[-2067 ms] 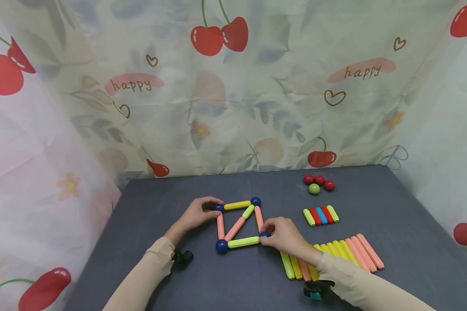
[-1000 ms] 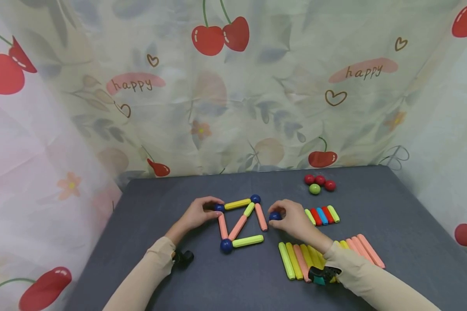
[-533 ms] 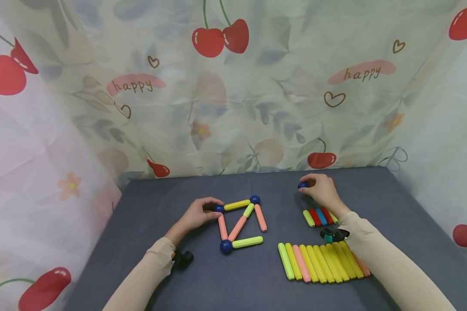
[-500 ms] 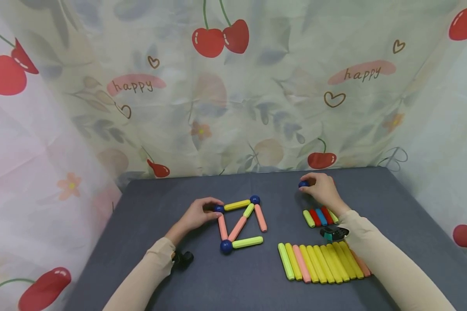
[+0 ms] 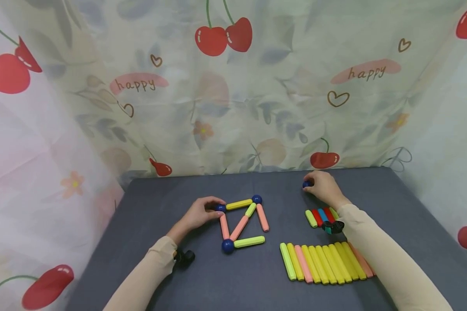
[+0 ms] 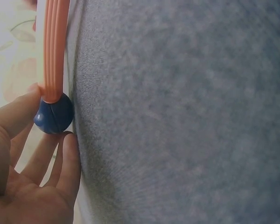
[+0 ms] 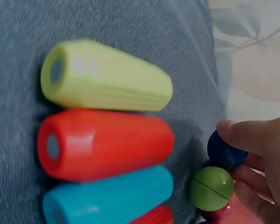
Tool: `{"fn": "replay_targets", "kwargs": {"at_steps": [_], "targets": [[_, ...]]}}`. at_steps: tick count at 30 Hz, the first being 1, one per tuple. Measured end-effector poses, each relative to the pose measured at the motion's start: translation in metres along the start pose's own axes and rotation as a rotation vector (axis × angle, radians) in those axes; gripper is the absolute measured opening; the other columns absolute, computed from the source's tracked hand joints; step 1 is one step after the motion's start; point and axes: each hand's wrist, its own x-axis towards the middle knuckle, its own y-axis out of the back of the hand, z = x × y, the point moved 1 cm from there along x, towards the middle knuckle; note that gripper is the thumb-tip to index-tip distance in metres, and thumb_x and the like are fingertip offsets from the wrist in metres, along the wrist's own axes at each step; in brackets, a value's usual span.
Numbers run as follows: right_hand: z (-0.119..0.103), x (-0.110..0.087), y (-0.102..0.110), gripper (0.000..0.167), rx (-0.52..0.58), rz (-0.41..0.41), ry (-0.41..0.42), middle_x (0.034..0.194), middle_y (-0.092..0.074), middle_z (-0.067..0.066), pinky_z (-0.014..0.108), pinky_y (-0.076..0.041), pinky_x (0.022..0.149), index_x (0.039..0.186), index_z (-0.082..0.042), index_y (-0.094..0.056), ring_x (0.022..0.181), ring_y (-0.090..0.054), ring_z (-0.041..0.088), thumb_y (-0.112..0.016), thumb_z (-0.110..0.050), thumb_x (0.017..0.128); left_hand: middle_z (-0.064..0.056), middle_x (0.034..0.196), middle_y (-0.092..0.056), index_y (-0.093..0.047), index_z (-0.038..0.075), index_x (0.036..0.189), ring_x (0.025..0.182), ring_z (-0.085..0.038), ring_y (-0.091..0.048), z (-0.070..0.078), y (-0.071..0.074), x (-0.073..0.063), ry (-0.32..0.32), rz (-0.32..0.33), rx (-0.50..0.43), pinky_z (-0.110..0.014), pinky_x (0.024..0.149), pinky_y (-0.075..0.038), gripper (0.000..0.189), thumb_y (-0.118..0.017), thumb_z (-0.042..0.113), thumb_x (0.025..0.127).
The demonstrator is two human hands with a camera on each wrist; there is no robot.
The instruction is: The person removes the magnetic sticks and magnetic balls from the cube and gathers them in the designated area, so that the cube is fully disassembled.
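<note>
My left hand (image 5: 197, 214) pinches a dark blue ball (image 6: 54, 114) between thumb and fingers, at the far left corner of a shape made from magnetic sticks and balls. A ribbed pink stick (image 6: 52, 46) is attached to that ball. More blue balls sit at the far right corner (image 5: 257, 199) and near left corner (image 5: 228, 246). At the near right, the ends of a lime stick (image 5: 249, 242) and a pink stick (image 5: 262, 217) lie apart. At the back right my right hand (image 5: 324, 188) pinches another blue ball (image 7: 226, 151), close against a green ball (image 7: 211, 189).
Short lime, red and blue sticks (image 7: 107, 144) lie in a row below the right hand. Nearer stands a row of several long yellow, lime and pink sticks (image 5: 323, 263), partly under the right sleeve. Red balls are mostly hidden behind the right hand. A printed curtain (image 5: 233, 108) hangs behind the table.
My right hand has pulled the blue ball off the shape's near right corner and carried it to the back right, beside the loose balls. The left hand keeps its hold.
</note>
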Motion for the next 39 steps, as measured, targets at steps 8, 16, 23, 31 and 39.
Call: {"fn": "replay_targets", "kwargs": {"at_steps": [8,16,23,31,39], "targets": [[0.004,0.002,-0.002,0.025,-0.119,-0.003,0.071,0.1,-0.068,0.018,0.051,-0.053,0.086,0.106,0.002,-0.073,0.091,-0.063,0.032,-0.076,-0.01,0.085,-0.005,0.121,-0.068,-0.068,0.018,0.122,0.108,-0.02,-0.062,0.001,0.0,0.001,0.01,0.002,0.014,-0.038,0.094,-0.054,0.03,-0.072,0.018,0.091],[0.005,-0.001,0.002,0.026,-0.122,0.032,0.032,0.105,-0.068,0.02,0.054,-0.052,0.09,0.106,0.002,-0.072,0.096,-0.063,0.035,-0.076,-0.011,0.084,-0.004,0.117,-0.069,-0.068,0.018,0.12,0.104,-0.018,-0.063,0.001,0.001,0.001,0.009,-0.002,0.02,-0.036,0.09,-0.054,0.031,-0.073,0.018,0.09],[-0.03,-0.012,0.003,0.03,-0.038,0.078,0.05,0.106,-0.067,0.018,0.051,-0.053,0.086,0.11,-0.001,-0.071,0.097,-0.062,0.034,-0.077,-0.016,0.085,-0.004,0.116,-0.069,-0.068,0.019,0.12,0.101,-0.017,-0.063,0.0,0.002,0.001,0.014,-0.011,0.026,-0.033,0.087,-0.054,0.03,-0.073,0.019,0.09],[-0.13,-0.062,-0.026,0.029,0.384,-0.217,0.165,0.106,-0.07,0.008,0.028,-0.055,0.08,0.112,-0.011,-0.073,0.091,-0.064,0.017,-0.077,-0.023,0.086,-0.005,0.117,-0.069,-0.067,0.018,0.121,0.103,-0.018,-0.064,0.001,0.002,0.002,0.013,-0.014,0.018,-0.035,0.089,-0.055,0.031,-0.073,0.02,0.09],[-0.171,-0.084,-0.069,0.024,0.332,-0.377,0.335,0.103,-0.072,-0.005,0.029,-0.055,0.085,0.107,-0.018,-0.076,0.095,-0.065,0.012,-0.08,-0.022,0.084,-0.007,0.116,-0.069,-0.068,0.015,0.12,0.103,-0.018,-0.064,0.001,-0.001,0.0,-0.001,0.002,0.027,-0.034,0.089,-0.055,0.03,-0.073,0.018,0.09]]}}
